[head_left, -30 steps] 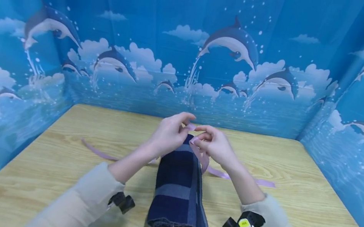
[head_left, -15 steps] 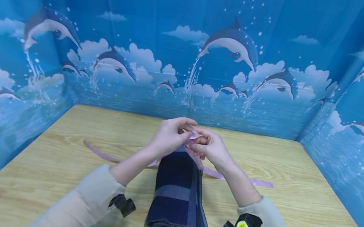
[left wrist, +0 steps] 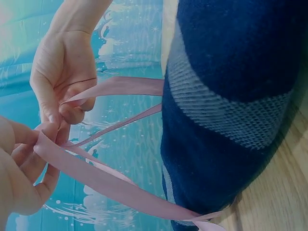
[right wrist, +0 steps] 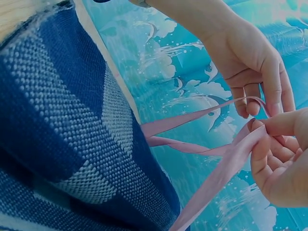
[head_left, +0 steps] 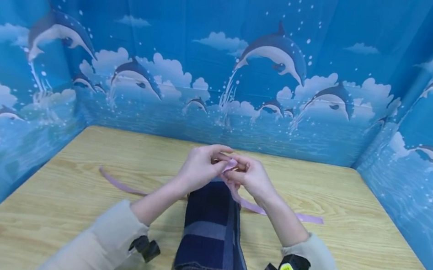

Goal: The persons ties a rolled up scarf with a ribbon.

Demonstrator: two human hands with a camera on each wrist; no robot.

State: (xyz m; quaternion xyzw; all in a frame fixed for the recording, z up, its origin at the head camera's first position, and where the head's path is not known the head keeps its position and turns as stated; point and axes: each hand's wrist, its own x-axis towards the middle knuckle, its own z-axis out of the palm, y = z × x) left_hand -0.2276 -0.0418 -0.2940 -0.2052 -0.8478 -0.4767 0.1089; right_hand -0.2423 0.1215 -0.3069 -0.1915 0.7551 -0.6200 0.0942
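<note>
A dark blue cloth roll (head_left: 202, 248) with grey-blue stripes lies lengthwise on the table. A pink ribbon (left wrist: 115, 185) runs up from its far part to both hands, held in loops above the cloth. My left hand (head_left: 202, 165) pinches the ribbon between thumb and fingers. Close against it, my right hand (head_left: 251, 177) pinches another part of the ribbon. In the right wrist view, the ribbon (right wrist: 216, 175) stretches taut from the cloth to the right fingertips, and one strand curves over to the left fingers. The crossing between the fingertips is partly hidden.
The wooden table (head_left: 348, 259) reaches back to a blue dolphin-print curtain (head_left: 226, 62) on three sides. One pink ribbon tail (head_left: 120, 183) lies out to the left, another to the right. Each sleeve carries a black wrist camera (head_left: 145, 248).
Both hands have come closer together and lowered slightly toward the cloth roll. The right hand's loop of ribbon has been drawn in between the fingertips. The cloth roll stays put.
</note>
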